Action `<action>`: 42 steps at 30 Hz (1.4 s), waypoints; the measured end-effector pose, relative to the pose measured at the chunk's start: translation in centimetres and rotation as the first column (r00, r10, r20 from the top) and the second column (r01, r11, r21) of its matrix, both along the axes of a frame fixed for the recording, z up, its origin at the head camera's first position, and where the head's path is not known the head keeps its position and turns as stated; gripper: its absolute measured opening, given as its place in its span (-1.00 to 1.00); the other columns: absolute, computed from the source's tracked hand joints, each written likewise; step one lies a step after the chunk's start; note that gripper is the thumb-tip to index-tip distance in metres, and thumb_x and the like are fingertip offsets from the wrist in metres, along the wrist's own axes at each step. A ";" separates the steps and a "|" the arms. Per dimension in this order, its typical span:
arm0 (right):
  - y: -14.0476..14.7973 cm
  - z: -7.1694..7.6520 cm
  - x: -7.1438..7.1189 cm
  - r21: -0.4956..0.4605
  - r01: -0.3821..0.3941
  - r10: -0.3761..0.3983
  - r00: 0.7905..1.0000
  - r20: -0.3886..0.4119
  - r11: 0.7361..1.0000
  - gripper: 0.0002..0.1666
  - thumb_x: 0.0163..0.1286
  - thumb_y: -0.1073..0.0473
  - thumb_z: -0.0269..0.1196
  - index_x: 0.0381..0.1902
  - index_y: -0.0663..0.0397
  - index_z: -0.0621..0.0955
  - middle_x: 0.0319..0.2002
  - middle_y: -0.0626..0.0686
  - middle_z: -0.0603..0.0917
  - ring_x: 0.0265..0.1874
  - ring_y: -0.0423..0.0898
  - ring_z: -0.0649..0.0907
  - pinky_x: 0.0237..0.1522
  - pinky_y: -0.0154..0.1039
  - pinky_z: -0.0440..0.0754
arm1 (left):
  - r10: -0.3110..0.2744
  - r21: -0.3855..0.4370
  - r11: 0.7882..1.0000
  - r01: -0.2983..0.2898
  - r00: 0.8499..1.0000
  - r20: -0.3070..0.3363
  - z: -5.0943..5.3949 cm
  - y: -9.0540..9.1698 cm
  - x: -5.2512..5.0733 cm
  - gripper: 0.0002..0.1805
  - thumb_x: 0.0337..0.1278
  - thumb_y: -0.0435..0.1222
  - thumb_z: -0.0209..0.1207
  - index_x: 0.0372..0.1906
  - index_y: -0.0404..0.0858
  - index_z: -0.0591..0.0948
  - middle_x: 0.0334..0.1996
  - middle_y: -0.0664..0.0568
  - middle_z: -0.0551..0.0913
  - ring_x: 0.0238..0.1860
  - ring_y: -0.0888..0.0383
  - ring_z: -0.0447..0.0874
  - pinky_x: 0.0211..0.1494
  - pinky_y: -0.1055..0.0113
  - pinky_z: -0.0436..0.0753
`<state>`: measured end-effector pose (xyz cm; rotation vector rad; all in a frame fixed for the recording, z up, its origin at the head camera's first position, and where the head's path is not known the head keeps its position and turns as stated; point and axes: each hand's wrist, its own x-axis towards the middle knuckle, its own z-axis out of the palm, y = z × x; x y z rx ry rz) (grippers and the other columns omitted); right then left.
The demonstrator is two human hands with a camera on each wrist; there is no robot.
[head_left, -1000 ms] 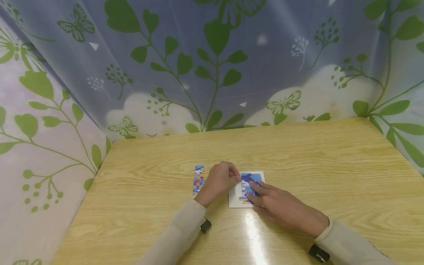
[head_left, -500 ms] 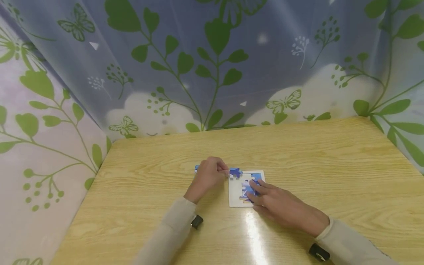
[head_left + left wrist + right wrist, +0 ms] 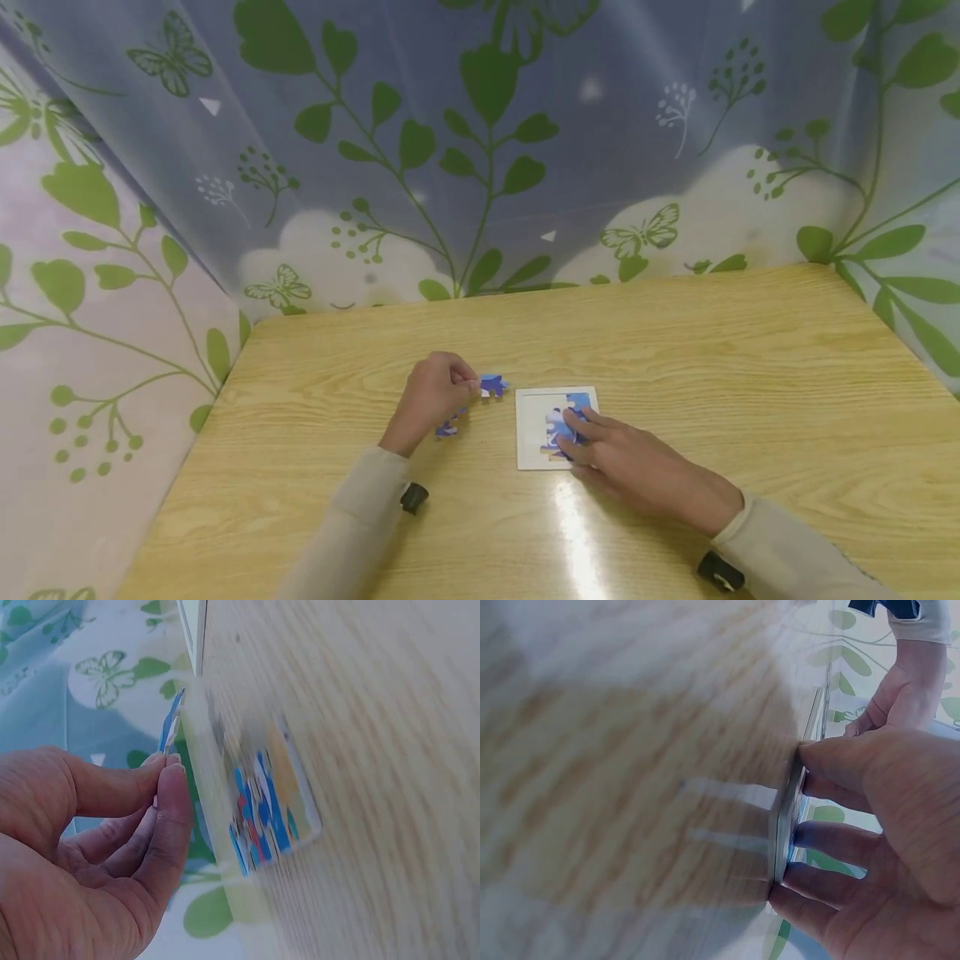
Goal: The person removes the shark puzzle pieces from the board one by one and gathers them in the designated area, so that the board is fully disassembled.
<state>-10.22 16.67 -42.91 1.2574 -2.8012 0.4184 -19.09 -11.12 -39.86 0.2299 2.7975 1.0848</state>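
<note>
My left hand [image 3: 433,396] pinches a blue jigsaw piece [image 3: 492,384] between thumb and fingers, to the left of a white puzzle tray [image 3: 531,433]. In the left wrist view that piece [image 3: 171,724] stands almost edge-on above the table. Partly under this hand lie other jigsaw pieces [image 3: 447,428], blue and red, close together on the table. My right hand [image 3: 637,467] rests on the tray's right part, its fingers extended over blue pieces [image 3: 557,429] there and partly hiding them. In the right wrist view the thumb and another fingertip touch the tray's edge [image 3: 778,832].
The wood-grain table [image 3: 675,358] extends around the tray. A leaf-printed curtain [image 3: 495,167] hangs along its far edge and another leaf-printed sheet [image 3: 112,333] hangs at the left. Light reflects off the table in front of the tray.
My left hand has moved left, lifting a blue piece out of the tray's upper left and carrying it off the tray. The right hand has stayed in place.
</note>
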 end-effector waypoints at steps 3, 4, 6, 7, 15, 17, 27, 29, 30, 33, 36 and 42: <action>0.0 -0.1 0.0 -0.002 -0.006 0.006 1.000 -0.002 1.000 -0.57 0.46 0.22 0.28 0.20 0.32 0.62 0.30 0.45 0.47 0.28 0.40 0.48 0.23 0.16 0.50 | 0.016 -0.005 1.000 -0.015 1.000 0.015 0.1 -0.6 -0.1 -0.97 0.17 -0.38 0.35 -0.31 -0.29 0.73 -0.45 0.02 0.66 -0.44 0.12 0.60 -0.36 0.29 0.61; 0.0 -0.1 0.0 -0.002 -0.008 0.008 1.000 -0.005 1.000 -0.57 0.45 0.22 0.28 0.20 0.32 0.62 0.30 0.45 0.47 0.28 0.40 0.48 0.23 0.16 0.51 | 0.020 -0.005 1.000 -0.020 1.000 0.020 0.1 -0.7 -0.2 -0.97 0.17 -0.38 0.35 -0.31 -0.28 0.73 -0.45 0.03 0.66 -0.46 0.13 0.60 -0.38 0.30 0.61; 0.0 -0.1 0.0 -0.003 -0.012 0.012 1.000 -0.010 1.000 -0.57 0.45 0.22 0.28 0.20 0.32 0.62 0.29 0.45 0.48 0.27 0.40 0.48 0.22 0.16 0.51 | 0.019 -0.005 1.000 -0.019 0.999 0.029 0.1 -1.0 -0.3 -0.97 0.19 -0.38 0.34 -0.31 -0.29 0.73 -0.47 0.03 0.66 -0.51 0.14 0.61 -0.42 0.31 0.60; 0.0 -0.1 0.0 -0.004 -0.013 0.013 1.000 -0.013 1.000 -0.57 0.45 0.22 0.28 0.20 0.32 0.62 0.29 0.45 0.48 0.27 0.40 0.49 0.22 0.16 0.51 | 0.018 -0.007 1.000 -0.017 0.999 0.029 0.1 -1.1 -0.4 -0.97 0.19 -0.38 0.34 -0.31 -0.29 0.73 -0.49 0.03 0.66 -0.53 0.15 0.60 -0.44 0.32 0.59; -0.1 0.1 0.1 -0.003 -0.014 0.014 1.000 -0.016 1.000 -0.57 0.45 0.22 0.28 0.20 0.32 0.62 0.29 0.45 0.48 0.27 0.39 0.49 0.23 0.15 0.51 | 0.030 -0.033 0.999 -0.029 0.999 0.037 -0.1 -1.3 -0.6 -0.96 0.22 -0.39 0.33 -0.33 -0.29 0.73 -0.51 0.03 0.66 -0.59 0.16 0.57 -0.50 0.33 0.55; -0.2 0.1 0.1 -0.003 -0.013 0.013 1.000 -0.012 1.000 -0.58 0.45 0.21 0.28 0.20 0.31 0.62 0.29 0.44 0.48 0.28 0.39 0.49 0.23 0.15 0.51 | 0.037 -0.039 0.999 -0.036 0.999 0.037 -0.2 -1.3 -0.6 -0.95 0.22 -0.39 0.34 -0.34 -0.29 0.73 -0.52 0.03 0.66 -0.59 0.16 0.57 -0.50 0.33 0.55; -0.3 0.2 0.1 -0.007 -0.006 0.006 1.000 0.008 1.000 -0.58 0.46 0.22 0.27 0.20 0.31 0.62 0.30 0.44 0.47 0.29 0.39 0.48 0.23 0.16 0.51 | 0.052 -0.076 0.996 -0.056 0.997 -0.049 -0.4 -1.2 -0.8 -0.95 0.20 -0.38 0.37 -0.36 -0.27 0.77 -0.52 0.02 0.75 -0.62 0.20 0.62 -0.38 0.25 0.63; -0.3 0.2 0.1 -0.005 -0.005 0.005 1.000 0.009 1.000 -0.58 0.46 0.21 0.27 0.20 0.32 0.62 0.31 0.43 0.47 0.29 0.38 0.47 0.24 0.16 0.50 | 0.050 -0.090 0.994 -0.057 0.996 -0.074 -0.3 -1.1 -0.8 -0.95 0.22 -0.38 0.36 -0.34 -0.27 0.78 -0.48 0.01 0.77 -0.61 0.22 0.62 -0.31 0.20 0.65; -0.3 0.3 0.1 -0.003 -0.004 0.004 1.000 0.009 1.000 -0.58 0.46 0.21 0.27 0.20 0.32 0.62 0.31 0.44 0.47 0.30 0.38 0.47 0.24 0.16 0.50 | 0.047 -0.089 0.995 -0.054 0.995 -0.083 -0.3 -1.0 -0.7 -0.95 0.21 -0.38 0.36 -0.34 -0.28 0.78 -0.47 0.01 0.77 -0.61 0.22 0.62 -0.30 0.19 0.66; -0.2 0.3 0.1 -0.002 -0.002 0.002 1.000 0.009 1.000 -0.58 0.46 0.22 0.27 0.20 0.32 0.62 0.31 0.44 0.47 0.30 0.38 0.47 0.24 0.16 0.50 | 0.019 -0.087 0.996 -0.027 0.995 -0.097 -0.1 -0.5 -0.5 -0.95 0.21 -0.38 0.37 -0.34 -0.28 0.79 -0.44 0.01 0.78 -0.57 0.22 0.63 -0.30 0.21 0.66; -0.1 0.2 0.1 -0.008 -0.003 0.003 1.000 0.004 1.000 -0.58 0.46 0.21 0.27 0.20 0.32 0.62 0.30 0.44 0.47 0.29 0.38 0.48 0.23 0.16 0.50 | -0.028 -0.079 0.997 0.021 0.995 -0.096 -0.1 0.4 -0.1 -0.95 0.20 -0.38 0.38 -0.33 -0.29 0.80 -0.41 0.01 0.78 -0.47 0.19 0.67 -0.32 0.24 0.68; 0.3 -0.2 0.0 -0.037 0.006 -0.006 1.000 0.009 0.999 -0.54 0.45 0.16 0.29 0.22 0.29 0.61 0.32 0.42 0.45 0.30 0.37 0.47 0.25 0.17 0.48 | -0.137 -0.090 0.988 0.128 0.985 -0.106 -0.6 2.7 0.9 -0.96 0.20 -0.40 0.37 -0.33 -0.30 0.79 -0.38 0.01 0.78 -0.31 0.13 0.72 -0.20 0.22 0.69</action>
